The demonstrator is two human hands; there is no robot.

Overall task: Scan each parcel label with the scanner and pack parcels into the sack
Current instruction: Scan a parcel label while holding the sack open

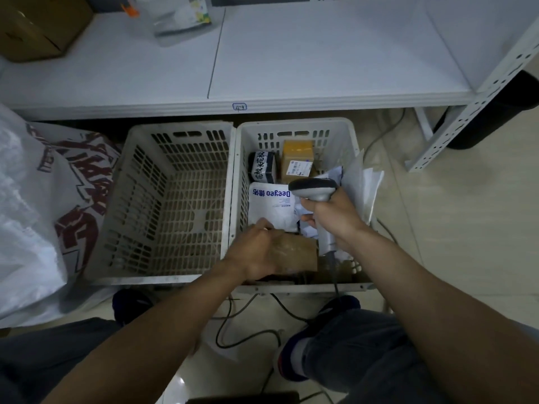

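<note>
Pale tiled floor (455, 228) below a white shelf (320, 53). The parcel crate (296, 125) sits on it, with an empty crate (175, 199) just left and the sack (26, 214) further left. Left hand (253, 252) grips a brown parcel (300, 252) at the crate's near end, half covered and blurry. Right hand (332, 217) is wrapped round the scanner (313, 188) above the crate

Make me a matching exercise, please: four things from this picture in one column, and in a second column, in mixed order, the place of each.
Things
1. scanner
2. brown parcel
3. sack
4. cardboard box

Places
a. on the white shelf, far left
b. held in the right hand
c. left of the left basket
d. in the right basket, gripped by the left hand

Pairs: 1-b, 2-d, 3-c, 4-a
</note>
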